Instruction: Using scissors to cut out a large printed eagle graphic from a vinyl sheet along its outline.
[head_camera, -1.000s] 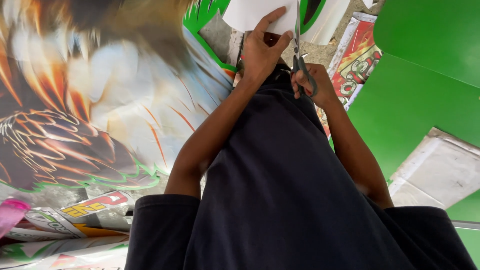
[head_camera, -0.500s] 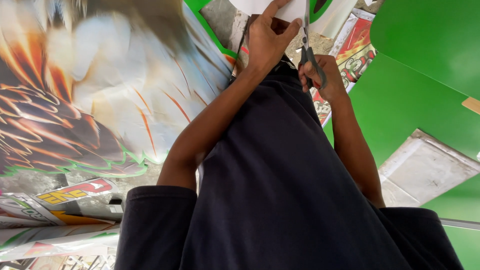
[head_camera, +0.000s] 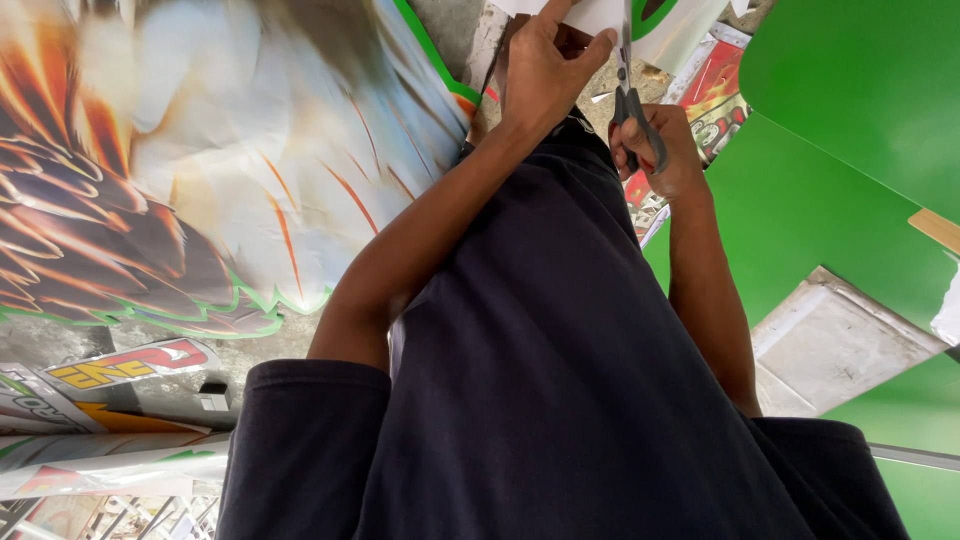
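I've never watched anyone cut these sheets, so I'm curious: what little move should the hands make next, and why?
Probably close the scissors for one more snip along the white sheet. The right hand has its fingers through the handles with the blades pointing up into the sheet, and the left hand pinches the sheet right beside the blades, holding it steady. How far the cut reaches is out of view.

The person wears a dark navy shirt with short sleeves. The sleeves end near the elbows, with a folded hem at each edge. The cloth looks soft and plain, with no pictures. Both arms are bare below the sleeves. The left hand (head_camera: 545, 70) and right hand (head_camera: 665, 150) wear no rings or gloves.
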